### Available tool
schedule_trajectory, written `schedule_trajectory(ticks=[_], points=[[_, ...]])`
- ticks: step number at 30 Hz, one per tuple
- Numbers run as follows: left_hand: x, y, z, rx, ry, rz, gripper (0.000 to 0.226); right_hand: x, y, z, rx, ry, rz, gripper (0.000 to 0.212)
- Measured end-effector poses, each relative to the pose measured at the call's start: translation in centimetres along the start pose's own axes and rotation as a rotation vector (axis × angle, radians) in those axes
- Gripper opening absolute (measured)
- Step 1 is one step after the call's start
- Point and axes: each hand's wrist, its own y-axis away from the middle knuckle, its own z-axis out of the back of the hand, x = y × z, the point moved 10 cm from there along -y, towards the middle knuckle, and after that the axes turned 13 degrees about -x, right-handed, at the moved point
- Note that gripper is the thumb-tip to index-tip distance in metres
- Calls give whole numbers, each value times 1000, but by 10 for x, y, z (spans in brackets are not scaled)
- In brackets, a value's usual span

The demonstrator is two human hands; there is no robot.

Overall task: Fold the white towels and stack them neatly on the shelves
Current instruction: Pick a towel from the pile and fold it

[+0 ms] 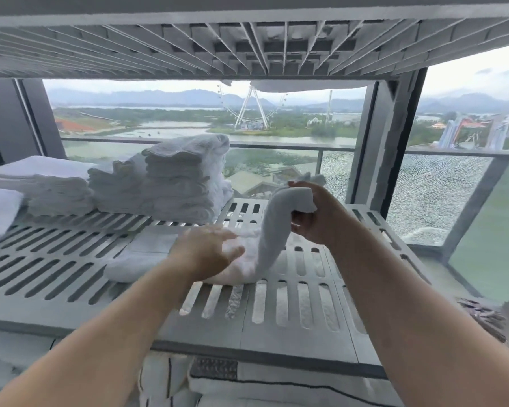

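Towel stacks sitting at shelf's left rear: low stack (59, 192), taller stack (177, 177) just beside it. Slatted grey shelf (56, 259) carrying all. Left grip (206, 251), fingers spread flat, pressing down on white towel (247, 268) lying mid-shelf. Towel's right end rising off shelf, arching over. Right grip (312, 212) curling round that raised end, pinching it. Window (453, 186) showing behind, at right.
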Motion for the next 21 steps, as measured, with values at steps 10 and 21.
schedule_trajectory(ticks=[10, 21], points=[[81, -8, 8, -25, 200, 93, 41, -18, -15, -106, 18, 128, -7, 18], [203, 18, -9, -116, 1173, 810, 65, -90, -53, -199, -250, 956, 178, 14]])
